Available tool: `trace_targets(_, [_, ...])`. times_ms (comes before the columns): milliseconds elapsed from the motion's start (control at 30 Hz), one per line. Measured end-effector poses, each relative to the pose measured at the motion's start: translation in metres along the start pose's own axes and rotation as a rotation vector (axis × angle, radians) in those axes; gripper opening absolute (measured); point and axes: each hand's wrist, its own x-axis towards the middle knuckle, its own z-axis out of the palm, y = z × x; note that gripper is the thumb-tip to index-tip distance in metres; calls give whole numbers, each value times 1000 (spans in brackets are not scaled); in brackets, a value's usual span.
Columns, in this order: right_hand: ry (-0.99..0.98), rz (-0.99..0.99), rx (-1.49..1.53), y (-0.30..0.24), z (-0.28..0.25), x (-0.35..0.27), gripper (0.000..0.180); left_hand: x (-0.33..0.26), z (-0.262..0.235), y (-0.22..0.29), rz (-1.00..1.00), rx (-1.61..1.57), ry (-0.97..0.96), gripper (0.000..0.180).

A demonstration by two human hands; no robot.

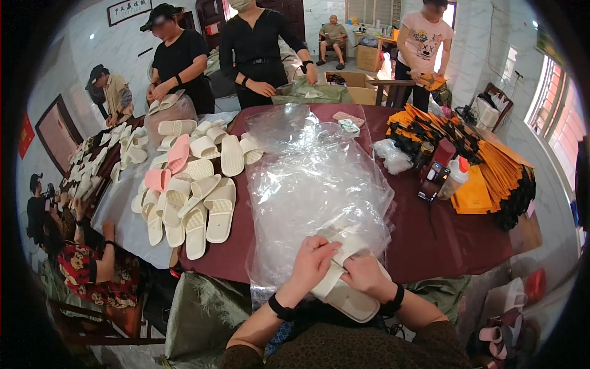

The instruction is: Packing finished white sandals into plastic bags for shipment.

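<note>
A pair of cream slide slippers is between my hands at the near edge of the table, over a sheet of clear plastic. My left hand is closed, its fingertips pinching near the strap of one slipper. Curled over the slippers' straps from the other side is my right hand, also closed, with its fingertips partly hidden. Under and beyond both hands spreads a stack of clear plastic bags, shiny and wrinkled.
Cream and pink slippers are heaped to the left. On the right lie orange-and-black bags, a bottle, a small black device and crumpled plastic. Several people stand or sit around the dark red table.
</note>
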Motion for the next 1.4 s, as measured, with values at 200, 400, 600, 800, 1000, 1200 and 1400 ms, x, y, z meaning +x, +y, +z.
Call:
trace_targets(200, [77, 245, 32, 16, 9, 15, 22, 0, 0, 25, 107, 200, -3, 40])
trace_targets(400, [269, 209, 101, 24, 18, 42, 24, -9, 1, 44, 111, 331, -70, 45])
trace_targets(600, [132, 146, 2, 22, 43, 63, 27, -7, -4, 58, 92, 319, -27, 45])
trace_targets(800, [40, 37, -42, -11, 44, 92, 28, -4, 5, 47, 196, 189, -232, 45])
trace_targets(1000, [209, 349, -57, 5, 54, 123, 27, -21, 2, 58, 86, -207, -358, 45])
trace_targets(1200, [477, 368, 80, 27, 49, 127, 23, -22, -38, 56, 25, 92, 92, 66])
trace_targets(1400, [627, 389, 447, 13, 53, 133, 26, -20, -32, -24, -623, -497, 127, 76])
